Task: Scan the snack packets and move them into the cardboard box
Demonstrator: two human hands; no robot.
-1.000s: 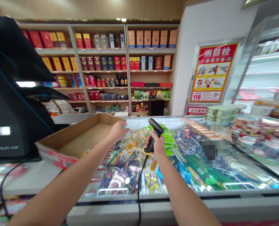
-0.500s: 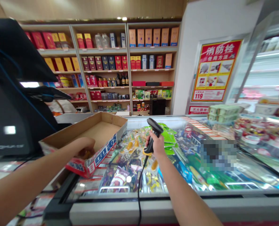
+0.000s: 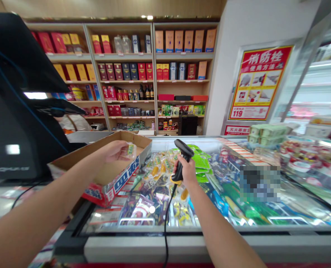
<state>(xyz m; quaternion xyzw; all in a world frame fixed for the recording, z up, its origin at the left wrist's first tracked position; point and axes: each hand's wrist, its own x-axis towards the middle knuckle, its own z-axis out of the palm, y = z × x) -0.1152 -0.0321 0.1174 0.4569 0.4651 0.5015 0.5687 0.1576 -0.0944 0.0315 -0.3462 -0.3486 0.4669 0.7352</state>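
My left hand (image 3: 115, 152) is over a shallow cardboard box (image 3: 123, 180), pinching a small clear packet (image 3: 130, 150) with a green label. My right hand (image 3: 185, 172) grips a black handheld barcode scanner (image 3: 184, 152) above a glass-topped chest freezer (image 3: 165, 223). The scanner's head tilts up and away from me, and its black cable (image 3: 166, 219) hangs down past the freezer front. Many small yellow-and-clear packets (image 3: 159, 171) lie under the glass near the box. The packet stands a short distance left of the scanner, not touching it.
A black checkout terminal (image 3: 14, 115) stands at left, with a person's torso (image 3: 73, 123) behind it. Wooden shelves (image 3: 126, 74) of boxed goods and bottles fill the back wall. A red fire-hydrant poster (image 3: 258, 83) hangs at right, above a merchandise display case (image 3: 307, 160).
My left hand has risen from inside the box and moved right, now showing the clear packet in its fingers. My right hand and the scanner have stayed nearly still.
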